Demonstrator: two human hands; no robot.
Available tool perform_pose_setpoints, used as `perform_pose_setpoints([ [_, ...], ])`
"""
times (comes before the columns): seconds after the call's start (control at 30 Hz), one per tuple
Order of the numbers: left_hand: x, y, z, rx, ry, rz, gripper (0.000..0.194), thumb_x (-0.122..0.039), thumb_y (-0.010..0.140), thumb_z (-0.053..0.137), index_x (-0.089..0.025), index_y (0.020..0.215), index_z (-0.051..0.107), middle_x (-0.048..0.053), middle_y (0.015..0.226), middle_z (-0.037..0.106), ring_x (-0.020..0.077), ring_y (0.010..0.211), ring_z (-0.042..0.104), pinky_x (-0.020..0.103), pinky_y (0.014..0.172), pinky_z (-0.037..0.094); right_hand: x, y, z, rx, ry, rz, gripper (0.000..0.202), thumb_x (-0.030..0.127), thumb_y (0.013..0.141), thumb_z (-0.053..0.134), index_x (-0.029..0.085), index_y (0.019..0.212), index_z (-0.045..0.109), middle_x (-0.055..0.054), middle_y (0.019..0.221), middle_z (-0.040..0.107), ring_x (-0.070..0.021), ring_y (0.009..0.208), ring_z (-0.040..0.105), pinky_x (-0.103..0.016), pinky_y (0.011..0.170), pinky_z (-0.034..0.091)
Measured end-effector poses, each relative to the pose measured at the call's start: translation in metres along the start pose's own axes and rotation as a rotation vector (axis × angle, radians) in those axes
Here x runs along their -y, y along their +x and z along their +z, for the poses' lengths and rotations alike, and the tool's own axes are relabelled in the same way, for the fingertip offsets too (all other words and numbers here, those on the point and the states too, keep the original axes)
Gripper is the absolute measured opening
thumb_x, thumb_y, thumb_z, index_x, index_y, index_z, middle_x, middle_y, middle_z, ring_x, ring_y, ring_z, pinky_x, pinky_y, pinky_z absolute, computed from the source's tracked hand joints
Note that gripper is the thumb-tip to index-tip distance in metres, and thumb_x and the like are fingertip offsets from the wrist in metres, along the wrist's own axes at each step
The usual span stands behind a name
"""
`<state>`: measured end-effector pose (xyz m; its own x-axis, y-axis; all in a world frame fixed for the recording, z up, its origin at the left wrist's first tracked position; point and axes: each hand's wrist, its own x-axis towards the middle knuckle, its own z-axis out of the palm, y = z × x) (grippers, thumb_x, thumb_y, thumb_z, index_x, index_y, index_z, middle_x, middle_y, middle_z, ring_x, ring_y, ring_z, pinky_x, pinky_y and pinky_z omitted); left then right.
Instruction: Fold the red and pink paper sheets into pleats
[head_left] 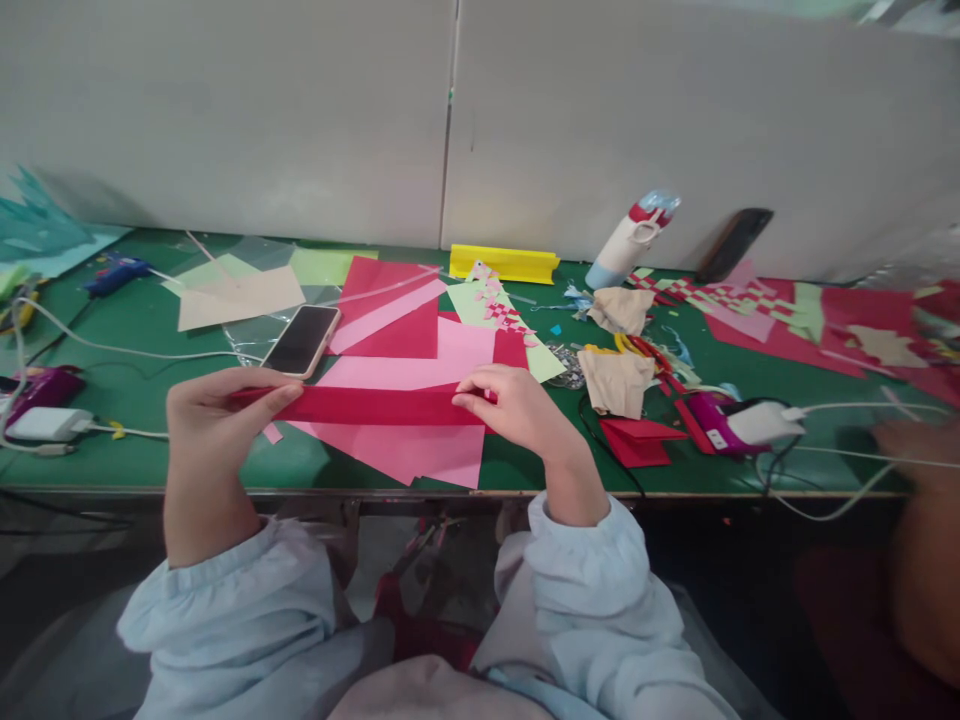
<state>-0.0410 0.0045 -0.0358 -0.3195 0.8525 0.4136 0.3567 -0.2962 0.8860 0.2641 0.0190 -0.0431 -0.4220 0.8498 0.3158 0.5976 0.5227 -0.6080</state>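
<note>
A long red paper strip (379,406) is stretched level between my two hands, above pink paper sheets (420,455) on the green table. My left hand (225,420) pinches its left end between thumb and fingers. At the other end, my right hand (510,405) closes on the strip with thumb and forefinger. Just beyond my left hand lies a smartphone (302,341), screen up. Behind the strip are a red sheet (397,335) with a pink strip (394,315) across it, and a pale green sheet (469,308) with a red-and-white checkered piece (504,312).
A yellow folded piece (502,264) and a bottle (634,240) stand near the grey partition (300,120). Right of my hand are beige cloth pieces (616,380), a folded red paper (641,440) and a white charger (761,428) with cables. Another person's arm (926,530) is at far right.
</note>
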Motion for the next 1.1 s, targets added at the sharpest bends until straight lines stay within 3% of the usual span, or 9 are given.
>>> perform_pose_setpoints([
  [0.3,0.019,0.013,-0.019,-0.147,-0.069,0.082,0.011,-0.019,0.053,0.080,-0.017,0.062,0.075,0.000,0.058,0.069,0.0126,0.056,0.059,0.024,0.052,0.043,-0.011,-0.008,-0.018,-0.112,-0.032,0.017,0.008,0.027,0.083,0.071,0.019,0.082,0.069,-0.003,0.080,0.070,-0.0160,0.074,0.062,-0.028,0.069,0.047],
  [0.7,0.017,0.009,-0.019,-0.074,-0.113,0.152,0.013,-0.016,0.058,0.080,-0.021,0.069,0.077,0.000,0.070,0.075,0.0149,0.064,0.065,0.026,0.060,0.050,-0.013,-0.010,-0.024,-0.366,0.296,-0.053,0.015,0.034,0.078,0.076,0.021,0.086,0.074,-0.004,0.085,0.074,-0.0181,0.081,0.067,-0.033,0.077,0.054],
  [0.87,0.017,0.011,-0.018,0.030,0.093,0.244,0.013,-0.019,0.065,0.079,-0.023,0.077,0.076,0.001,0.082,0.076,0.0214,0.082,0.070,0.036,0.078,0.056,-0.013,-0.007,-0.019,-0.460,0.239,-0.081,0.007,0.030,0.080,0.073,0.023,0.080,0.074,-0.004,0.081,0.073,-0.0179,0.077,0.066,-0.034,0.075,0.054],
  [1.03,0.014,0.011,0.001,0.099,0.564,0.578,0.008,-0.029,0.078,0.071,-0.023,0.083,0.075,0.004,0.087,0.077,0.0269,0.097,0.071,0.046,0.097,0.049,-0.010,-0.002,-0.007,-0.442,0.163,-0.141,0.006,0.027,0.083,0.071,0.023,0.080,0.074,-0.003,0.080,0.073,-0.0175,0.075,0.065,-0.034,0.074,0.054],
  [1.1,0.008,0.007,0.016,0.180,0.617,0.661,0.010,-0.030,0.082,0.068,-0.023,0.086,0.074,0.004,0.092,0.077,0.0254,0.099,0.071,0.047,0.104,0.043,-0.008,0.001,-0.001,-0.399,0.139,-0.169,0.006,0.026,0.084,0.070,0.023,0.081,0.074,-0.003,0.080,0.073,-0.0173,0.076,0.065,-0.033,0.074,0.053],
])
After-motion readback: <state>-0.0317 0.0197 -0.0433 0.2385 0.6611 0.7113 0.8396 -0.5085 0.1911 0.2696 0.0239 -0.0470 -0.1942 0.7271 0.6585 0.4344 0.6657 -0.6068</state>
